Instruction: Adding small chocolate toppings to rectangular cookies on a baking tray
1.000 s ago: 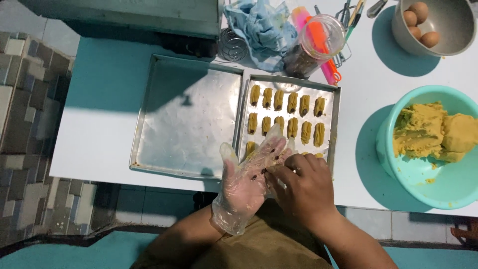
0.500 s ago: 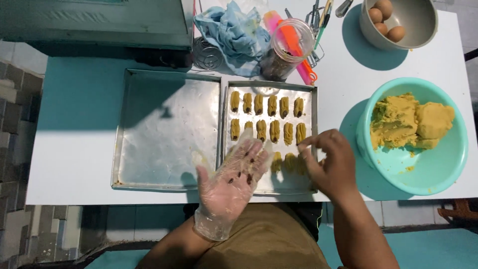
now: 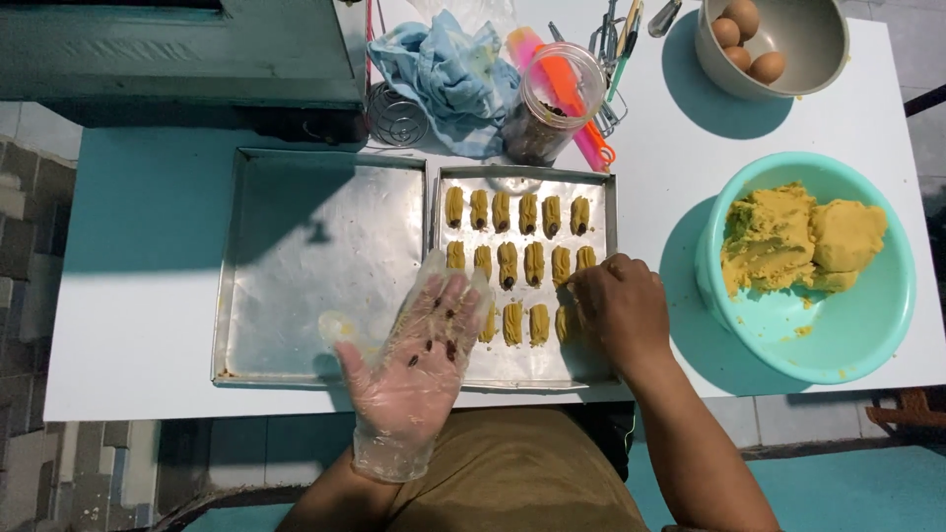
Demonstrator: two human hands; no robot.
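My left hand [image 3: 419,360] wears a clear plastic glove and lies palm up and flat over the seam between two metal trays, with several small dark bits on the palm. My right hand [image 3: 621,310], bare, has its fingertips pinched over the right end of the lowest row of ridged yellow dough pieces [image 3: 522,258] on the smaller tray [image 3: 527,369]. Whether a bit sits between the fingertips is hidden. The larger tray [image 3: 315,266] to the left holds no dough.
A turquoise bowl [image 3: 867,350] of yellow dough stands at the right. A grey bowl [image 3: 818,44] of eggs sits at the back right. A glass jar [image 3: 547,108], a blue cloth [image 3: 443,74] and utensils stand behind the trays. A green appliance [image 3: 177,54] fills the back left.
My right hand has shifted right along the lowest dough row, away from the left hand. The gloved left palm has opened out flat, showing dark bits. The view has also shifted.
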